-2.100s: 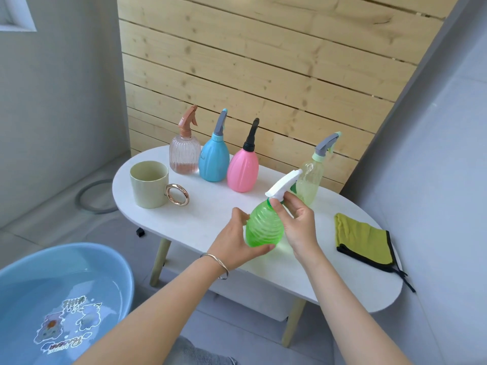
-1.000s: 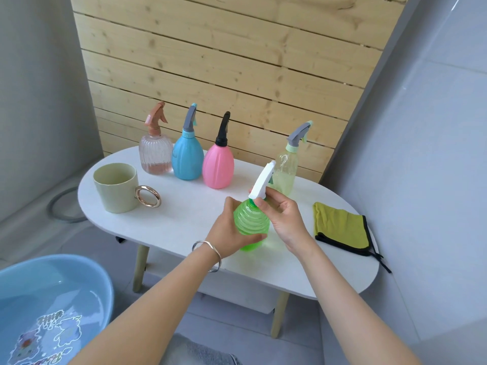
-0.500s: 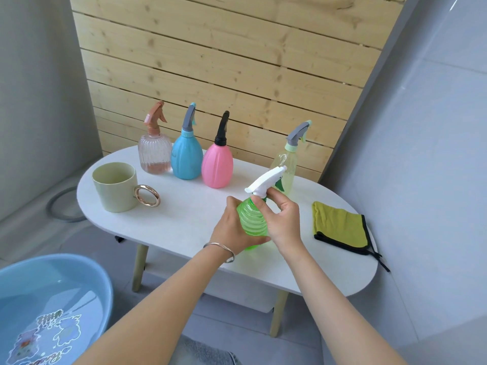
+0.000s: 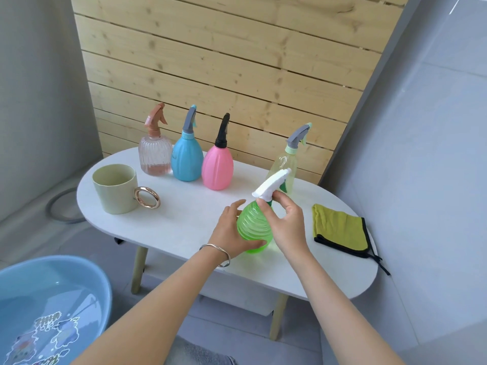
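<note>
- Bottle (image 4: pixel 254 227) of ribbed green plastic, upright on the white table (image 4: pixel 184 222), toward the front edge, between both hands.
- Left hand (image 4: pixel 229 233): wraps round the left side of the body, thumb across the lower front; a full, close hold.
- Right hand (image 4: pixel 286 222): pinches the collar of the white trigger head (image 4: pixel 271 183) between thumb and fingertips; a narrow grip, right at the neck.
- Step in hand, as judged: turning the head on its thread; loosening or tightening, cannot tell which.
- Turn at the collar only, never by the nozzle or the trigger; more purchase there, less strain on the thin white part.
- Press the base flat on the table with the left hand to stop the body spinning along.
- Squeeze lightly; probably a thin wall, likely to buckle under a hard grip.
- Once loose, lift straight up; probably a dip tube inside, not visible from here.
- Behind, in a row by the wooden slats: clear pinkish bottle (image 4: pixel 155 156), blue bottle (image 4: pixel 187 159), pink bottle (image 4: pixel 217 167), all well apart from the hands.
- Pale yellow bottle (image 4: pixel 286 164) with grey trigger: just behind the white head, the nearest thing to knock with a swinging nozzle.
- Cream mug (image 4: pixel 116 189) with gold ring handle on the left end of the table.
- Yellow cloth (image 4: pixel 340 227) with black edging, folded, near the right hand.
- Blue basin (image 4: pixel 87 275) with water on the floor, lower left.
</note>
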A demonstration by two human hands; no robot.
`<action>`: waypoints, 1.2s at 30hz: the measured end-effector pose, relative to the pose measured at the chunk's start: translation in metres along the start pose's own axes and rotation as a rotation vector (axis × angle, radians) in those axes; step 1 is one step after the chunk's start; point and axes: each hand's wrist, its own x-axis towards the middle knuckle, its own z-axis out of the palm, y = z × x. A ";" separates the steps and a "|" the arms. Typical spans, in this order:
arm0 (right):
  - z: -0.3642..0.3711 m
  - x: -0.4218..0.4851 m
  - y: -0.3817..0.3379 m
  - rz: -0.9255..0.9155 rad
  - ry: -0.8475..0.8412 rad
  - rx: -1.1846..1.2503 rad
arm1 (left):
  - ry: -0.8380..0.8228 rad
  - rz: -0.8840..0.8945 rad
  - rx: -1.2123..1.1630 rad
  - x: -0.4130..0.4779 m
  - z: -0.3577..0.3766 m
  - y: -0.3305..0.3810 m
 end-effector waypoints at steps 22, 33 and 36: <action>-0.027 0.025 -0.016 0.158 -0.624 0.126 | -0.085 -0.045 -0.060 -0.009 -0.004 -0.004; 0.003 0.005 0.002 -0.026 -0.143 0.008 | 0.019 -0.130 -0.013 -0.013 0.004 0.005; 0.005 0.003 -0.002 -0.008 -0.123 -0.001 | 0.020 -0.140 0.011 -0.014 0.003 0.007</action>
